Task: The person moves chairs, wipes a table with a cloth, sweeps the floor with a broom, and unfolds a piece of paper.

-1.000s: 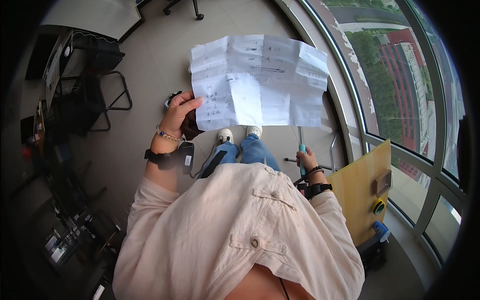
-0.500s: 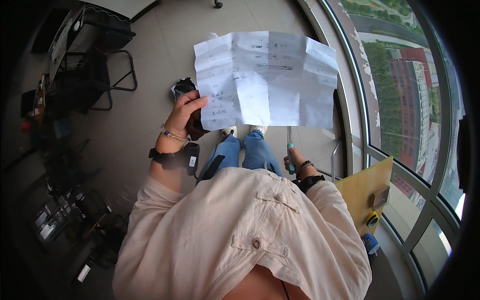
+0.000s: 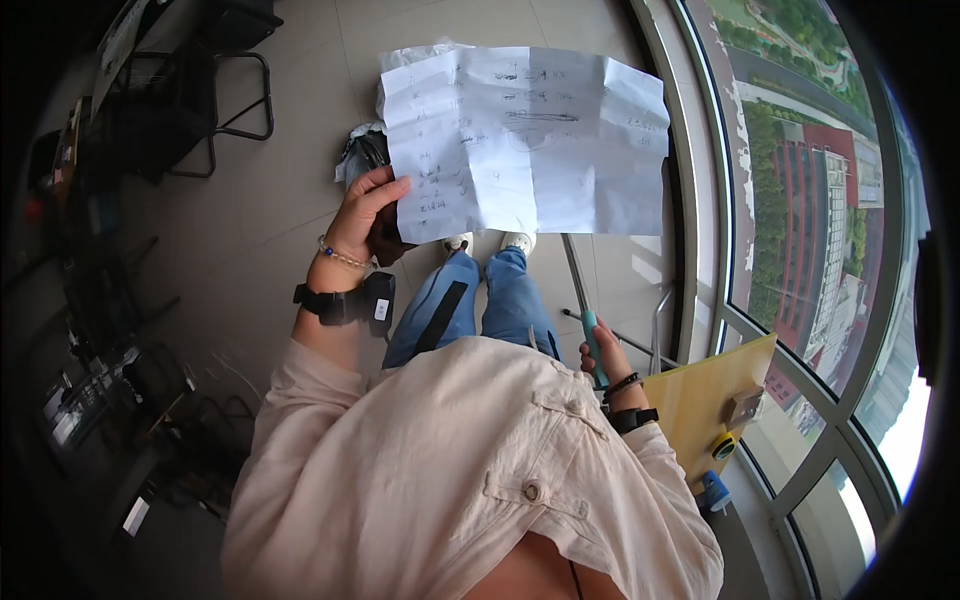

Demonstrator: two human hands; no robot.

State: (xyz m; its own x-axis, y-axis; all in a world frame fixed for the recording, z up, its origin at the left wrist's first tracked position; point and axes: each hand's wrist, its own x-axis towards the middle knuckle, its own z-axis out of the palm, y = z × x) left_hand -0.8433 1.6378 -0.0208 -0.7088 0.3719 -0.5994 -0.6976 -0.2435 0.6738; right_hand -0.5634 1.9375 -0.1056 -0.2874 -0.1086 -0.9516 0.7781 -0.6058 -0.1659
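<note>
A large creased sheet of paper (image 3: 560, 185), white with handwritten notes, is spread out in front of me. My left hand (image 3: 362, 212) pinches its left edge, thumb on top. Something dark brown (image 3: 388, 238) shows under that hand; whether I grip it too is unclear. Behind the paper's left edge are a dark, crumpled bundle (image 3: 360, 150) and some clear plastic (image 3: 430, 48). My right hand (image 3: 607, 355) is wrapped round the teal handle (image 3: 592, 340) of a tool. Its long metal shaft (image 3: 575, 268) runs forward under the paper, which hides the far end.
My shoes (image 3: 518, 241) stand on a tiled floor below the paper. At right, a wooden board (image 3: 700, 400) carries a yellow-black tape measure (image 3: 723, 446), near a blue bottle (image 3: 714, 491). Windows (image 3: 800, 200) line the right side. A black chair (image 3: 240, 100) stands at left.
The view has shifted a little. The tool's shaft now slants more, and my right hand sits slightly lower and farther right. My left hand still holds the paper.
</note>
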